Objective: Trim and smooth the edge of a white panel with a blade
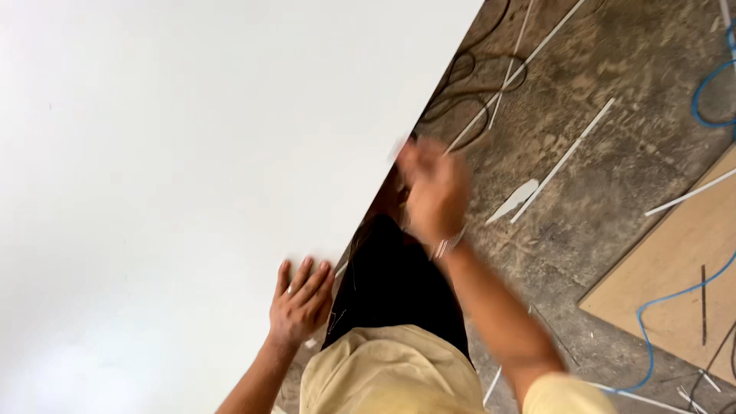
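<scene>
A big white board (192,153) fills the left side, its long edge running down towards the person. Beyond that edge, dusty floor (613,176) carries white strips (563,161) and a blue cable (675,295). Left hand (300,303) lies flat at the board's near edge, fingers slightly spread. Right hand (435,188), blurred, sits at the same edge further up; its fingers I cannot tell.
</scene>
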